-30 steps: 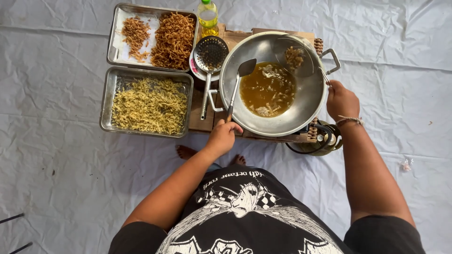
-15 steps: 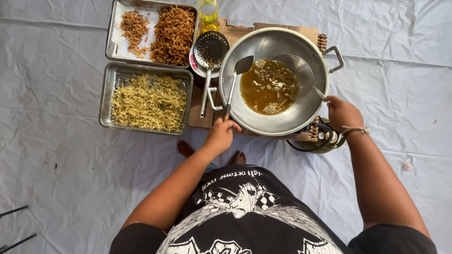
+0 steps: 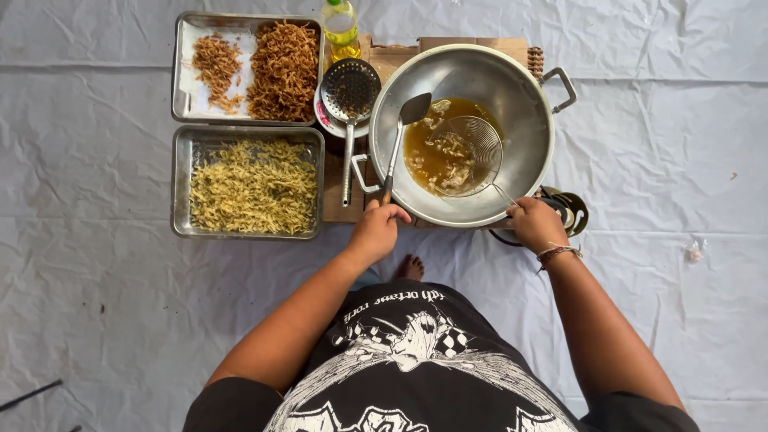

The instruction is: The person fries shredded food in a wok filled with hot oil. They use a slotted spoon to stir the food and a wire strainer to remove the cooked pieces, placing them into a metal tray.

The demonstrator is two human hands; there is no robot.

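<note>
A large steel wok (image 3: pixel 524 112) holds brown oil with pale food pieces in it. My left hand (image 3: pixel 376 230) grips the handle of a metal spatula (image 3: pixel 404 128) whose blade rests on the wok's left inner wall. My right hand (image 3: pixel 534 224) holds the thin handle of a wire mesh skimmer (image 3: pixel 476 146) whose basket dips into the oil among the pieces.
Left of the wok, one steel tray (image 3: pixel 182 180) holds pale raw strips and a tray (image 3: pixel 186 68) behind it holds browned fried pieces. A perforated ladle (image 3: pixel 350 88) lies on a plate, an oil bottle (image 3: pixel 340 28) stands behind. A burner (image 3: pixel 570 212) shows under the wok. White sheeting covers the floor.
My right hand moved from the wok's right side to its near rim, and the skimmer swung down into the oil. My left hand closed on the spatula handle.
</note>
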